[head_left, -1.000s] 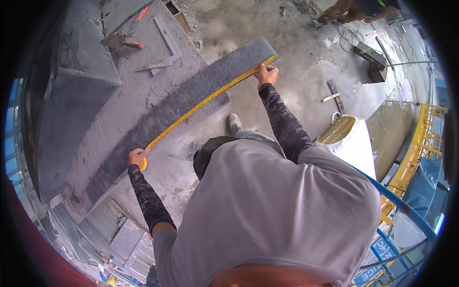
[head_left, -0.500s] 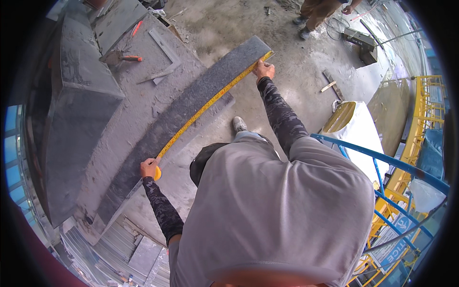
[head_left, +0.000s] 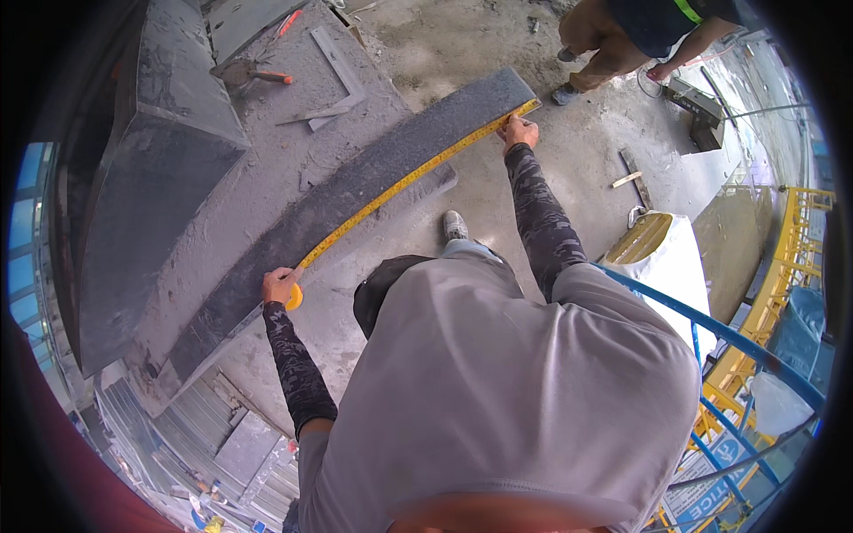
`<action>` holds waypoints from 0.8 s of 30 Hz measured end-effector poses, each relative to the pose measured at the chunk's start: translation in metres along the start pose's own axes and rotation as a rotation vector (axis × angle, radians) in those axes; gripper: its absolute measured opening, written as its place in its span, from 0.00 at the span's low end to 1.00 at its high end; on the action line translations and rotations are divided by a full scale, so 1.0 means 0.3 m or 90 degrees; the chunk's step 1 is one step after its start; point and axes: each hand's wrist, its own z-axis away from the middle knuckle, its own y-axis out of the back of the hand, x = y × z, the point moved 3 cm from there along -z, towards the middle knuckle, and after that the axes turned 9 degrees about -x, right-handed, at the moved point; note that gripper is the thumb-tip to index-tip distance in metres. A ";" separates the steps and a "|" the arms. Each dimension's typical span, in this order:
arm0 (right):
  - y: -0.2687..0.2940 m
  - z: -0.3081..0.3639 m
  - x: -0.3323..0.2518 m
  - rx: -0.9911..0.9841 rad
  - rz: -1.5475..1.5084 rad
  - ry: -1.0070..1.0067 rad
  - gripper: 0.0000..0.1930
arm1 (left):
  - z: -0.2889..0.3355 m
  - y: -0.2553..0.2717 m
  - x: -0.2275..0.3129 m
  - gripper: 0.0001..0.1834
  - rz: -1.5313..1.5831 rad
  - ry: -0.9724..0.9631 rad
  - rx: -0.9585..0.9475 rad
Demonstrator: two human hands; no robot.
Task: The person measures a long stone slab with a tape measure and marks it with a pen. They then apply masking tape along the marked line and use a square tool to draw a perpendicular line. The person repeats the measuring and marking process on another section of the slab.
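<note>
A yellow tape measure (head_left: pixel 402 185) is stretched along the near edge of a long dark grey stone slab (head_left: pixel 346 193). My left hand (head_left: pixel 280 285) is closed at the case end, with the round yellow case partly hidden beneath it. At the far right end of the slab, my right hand (head_left: pixel 519 133) pinches the blade against the edge, close to the corner. The blade lies almost straight between both hands; its bend follows the lens. Both my forearms wear dark patterned sleeves.
A metal square (head_left: pixel 336 71) and an orange-handled trowel (head_left: pixel 258 76) lie on the dusty surface beyond the slab. Large grey panels (head_left: pixel 160 195) stand left. Another person (head_left: pixel 613 49) is at the upper right. Blue railing (head_left: pixel 711 329) and yellow scaffolding (head_left: pixel 782 258) stand right.
The view has shifted slightly, and the other person has come nearer at the upper right. Both hands keep their hold on the tape measure along the slab.
</note>
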 end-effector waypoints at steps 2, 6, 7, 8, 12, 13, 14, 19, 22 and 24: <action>-0.005 0.008 -0.012 -0.034 0.028 -0.010 0.14 | 0.004 0.002 -0.024 0.23 0.025 0.004 0.001; 0.003 0.010 -0.032 -0.001 0.032 -0.014 0.13 | -0.017 0.024 -0.049 0.21 -0.060 -0.087 0.046; 0.003 0.009 -0.036 0.003 0.036 -0.021 0.12 | -0.021 0.034 -0.066 0.21 -0.031 -0.071 0.023; 0.001 0.012 -0.034 0.010 0.040 -0.029 0.12 | -0.018 0.045 -0.092 0.21 -0.008 -0.041 0.003; -0.010 0.018 -0.038 -0.042 0.046 -0.023 0.10 | 0.020 0.134 -0.178 0.22 -0.090 -0.115 0.047; -0.010 0.010 -0.039 -0.023 0.050 -0.017 0.10 | 0.023 0.164 -0.209 0.23 -0.042 -0.082 0.030; -0.005 0.004 -0.036 0.012 0.048 -0.014 0.10 | 0.021 0.183 -0.239 0.24 -0.009 -0.038 0.007; 0.009 -0.031 -0.013 0.019 0.019 0.004 0.14 | 0.066 0.320 -0.355 0.23 0.009 0.017 0.026; 0.010 -0.030 -0.003 0.026 0.029 0.019 0.14 | 0.085 0.352 -0.391 0.24 0.023 0.024 0.046; 0.005 -0.020 -0.002 0.030 0.027 0.023 0.15 | 0.089 0.352 -0.384 0.23 0.012 -0.041 0.051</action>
